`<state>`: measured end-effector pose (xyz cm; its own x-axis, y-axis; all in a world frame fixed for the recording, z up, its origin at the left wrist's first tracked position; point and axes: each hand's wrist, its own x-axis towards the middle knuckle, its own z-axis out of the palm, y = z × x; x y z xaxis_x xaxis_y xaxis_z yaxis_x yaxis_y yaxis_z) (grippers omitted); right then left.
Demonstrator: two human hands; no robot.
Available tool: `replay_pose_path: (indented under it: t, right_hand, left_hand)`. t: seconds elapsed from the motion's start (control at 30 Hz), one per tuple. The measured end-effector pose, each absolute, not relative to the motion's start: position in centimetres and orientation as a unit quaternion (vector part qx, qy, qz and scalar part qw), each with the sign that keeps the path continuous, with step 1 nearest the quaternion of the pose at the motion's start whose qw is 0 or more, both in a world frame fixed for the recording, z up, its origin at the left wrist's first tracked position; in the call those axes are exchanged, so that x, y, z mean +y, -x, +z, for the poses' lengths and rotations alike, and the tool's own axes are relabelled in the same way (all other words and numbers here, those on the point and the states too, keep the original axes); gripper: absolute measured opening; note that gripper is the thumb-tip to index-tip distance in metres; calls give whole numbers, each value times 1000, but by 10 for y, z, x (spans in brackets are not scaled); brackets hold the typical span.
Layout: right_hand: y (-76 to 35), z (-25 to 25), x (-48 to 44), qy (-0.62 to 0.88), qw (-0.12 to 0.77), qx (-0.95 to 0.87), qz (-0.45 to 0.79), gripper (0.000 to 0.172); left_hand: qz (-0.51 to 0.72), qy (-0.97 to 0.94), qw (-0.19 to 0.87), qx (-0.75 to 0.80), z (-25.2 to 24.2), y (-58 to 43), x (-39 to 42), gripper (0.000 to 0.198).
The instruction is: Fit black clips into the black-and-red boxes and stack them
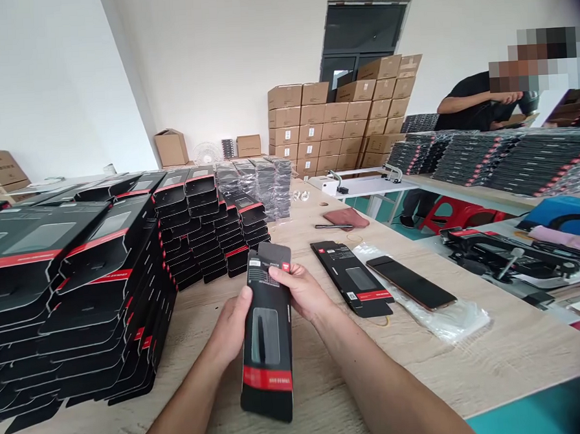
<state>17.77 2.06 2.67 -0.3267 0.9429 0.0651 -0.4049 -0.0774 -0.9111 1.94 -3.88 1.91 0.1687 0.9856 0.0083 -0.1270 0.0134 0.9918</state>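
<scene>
Black cardboard sleeves [79, 273] stand in fanned stacks along the left side of a pale wood-grain table [496, 355], and the person's 2 hands hold 1 more sleeve [270, 354] upright and tilted above the tabletop, its red band low and its lower end near the wood, though contact there cannot be told. The left hand [230, 327] grips the sleeve's left edge, thumb [244, 298] pressed along it, the other fingers hidden behind. The right hand [298, 291] lies across the upper right corner, its fingers [279, 277] pressed together on the front face and its thumb out of sight. A narrow strip of tabletop separates the left hand from the nearest stack; wider room opens to the right, where a second black sleeve [351, 278] lies flat just beside a dark smartphone [410, 282] resting on a transparent plastic bag [446, 319]. Farther up the table sit a black pen [333, 226] and a maroon pouch [349, 218]. The table's near edge runs off at lower right above a teal floor [538, 411]. Beyond, a co-worker [473, 104] stands at a second table [464, 192] bearing more stacks [476, 162], and cardboard cartons [333, 121] rise against the wall.
</scene>
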Motion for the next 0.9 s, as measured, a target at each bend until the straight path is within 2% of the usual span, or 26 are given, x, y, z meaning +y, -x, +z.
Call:
replay_pose_path:
  t: [0.07, 0.13, 0.3, 0.43, 0.47, 0.53, 0.6, 0.67, 0.77, 0.83, 0.9]
  right_hand:
    - [-179, 28, 25, 320, 545, -454, 628, 35]
    - [-179, 27, 24, 329, 529, -478, 620, 36]
    - [-166, 22, 3, 277, 373, -548, 695, 37]
    - [-161, 21, -3, 251, 284, -571, 728, 36]
    - [-162, 20, -1, 260, 294, -576, 717, 35]
    - [-165, 17, 7, 301, 369, -574, 666, 39]
    - [-169, 14, 15, 336, 441, -566, 610, 53]
    - [-172, 12, 20, 348, 459, -564, 592, 67]
    - [-174, 13, 21, 342, 445, -570, 601, 68]
    - [-173, 15, 18, 337, 439, -571, 606, 65]
    - [-171, 17, 16, 330, 438, -569, 613, 57]
  left_hand:
    - [464, -570, 507, 450, 19, -18, -35, 45]
    - [448, -573, 519, 449, 18, -16, -30, 37]
    - [581, -376, 562, 453, 22, -1, -20, 29]
    - [602, -332, 559, 463, 24, 11, -15, 31]
    - [592, -349, 552, 473, 24, 12, -15, 32]
    - [558, -407, 533, 488, 21, 10, -14, 34]
    - [530, -467, 513, 488, 18, 6, -14, 39]
    - [523, -496, 489, 491, 16, 2, -15, 56]
    - [532, -497, 473, 496, 14, 0, -15, 79]
    - [544, -497, 480, 476, 13, 0, -14, 76]
    - [556, -501, 484, 454, 13, 1, -14, 63]
